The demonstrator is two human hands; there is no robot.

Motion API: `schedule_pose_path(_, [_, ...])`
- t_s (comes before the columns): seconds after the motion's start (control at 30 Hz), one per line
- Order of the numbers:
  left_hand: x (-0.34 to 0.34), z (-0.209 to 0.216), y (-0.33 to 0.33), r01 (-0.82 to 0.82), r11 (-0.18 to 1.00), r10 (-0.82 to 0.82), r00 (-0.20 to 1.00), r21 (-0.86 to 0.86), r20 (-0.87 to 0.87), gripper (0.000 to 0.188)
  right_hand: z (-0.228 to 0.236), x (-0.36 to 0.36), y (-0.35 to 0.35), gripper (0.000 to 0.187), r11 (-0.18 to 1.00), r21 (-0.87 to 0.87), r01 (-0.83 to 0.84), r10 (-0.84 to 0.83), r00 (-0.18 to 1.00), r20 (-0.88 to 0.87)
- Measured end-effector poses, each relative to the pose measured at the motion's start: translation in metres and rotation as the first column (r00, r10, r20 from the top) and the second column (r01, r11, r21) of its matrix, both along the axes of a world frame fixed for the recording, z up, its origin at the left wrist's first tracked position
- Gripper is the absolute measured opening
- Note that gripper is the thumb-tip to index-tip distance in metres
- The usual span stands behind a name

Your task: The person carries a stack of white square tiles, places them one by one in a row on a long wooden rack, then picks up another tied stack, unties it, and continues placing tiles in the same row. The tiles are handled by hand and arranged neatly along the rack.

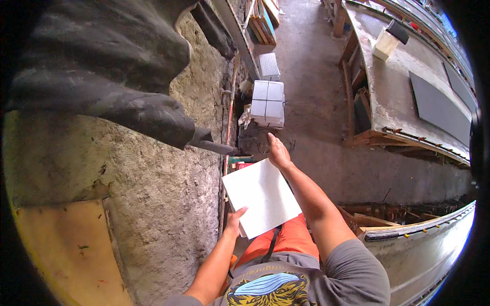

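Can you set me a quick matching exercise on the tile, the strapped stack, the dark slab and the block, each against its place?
Things:
1. white tile
2. strapped stack of tiles
3. dark slab
4. pale block

Places:
a. flat on the right bench
b. held in both hands
c. on the floor by the wall
d. far end of the bench

Pairs: 1-b, 2-c, 3-a, 4-d
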State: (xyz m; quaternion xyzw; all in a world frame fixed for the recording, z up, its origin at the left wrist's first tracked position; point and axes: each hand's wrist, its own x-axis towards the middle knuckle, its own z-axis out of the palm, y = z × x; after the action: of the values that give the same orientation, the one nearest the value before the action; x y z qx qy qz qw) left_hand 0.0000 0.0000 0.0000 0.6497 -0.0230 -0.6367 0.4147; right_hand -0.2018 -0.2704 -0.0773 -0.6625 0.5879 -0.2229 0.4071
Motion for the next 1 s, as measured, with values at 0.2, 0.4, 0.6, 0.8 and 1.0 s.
schedule_pose_path(0.2, [0.000, 0.024, 0.005, -0.044, 0.998, 0.043, 0.999, -0.041, -0.034, 0.058, 0.094, -0.047, 0.093, 0.084, 0.958, 0.286, 0.028, 0.001, 0.995, -0.102])
schedule_pose_path(0.4, [-0.035, 0.093, 0.004, 0.140, 0.960, -0.160, 0.985, -0.243, -0.063, 0.061, 0.172, -0.103, 0.212, 0.082, 0.888, 0.350, 0.298, -0.312, 0.950, -0.017])
schedule_pose_path(0.6, [-0.073, 0.075, 0.026, 0.372, 0.859, -0.426, 0.900, -0.352, -0.087, 0.080, 0.219, -0.168, 0.308, 0.067, 0.773, 0.216, 0.596, -0.597, 0.799, -0.070])
schedule_pose_path(0.8, [-0.144, 0.102, 0.060, 0.582, 0.684, -0.691, 0.709, -0.440, -0.137, 0.076, 0.243, -0.236, 0.430, 0.056, 0.624, 0.079, 0.777, -0.779, 0.627, -0.019])
schedule_pose_path(1.0, [-0.209, 0.149, 0.122, 0.733, 0.469, -0.869, 0.483, -0.493, -0.108, 0.075, 0.288, -0.276, 0.573, 0.052, 0.536, 0.341, 0.772, -0.812, 0.361, 0.459])
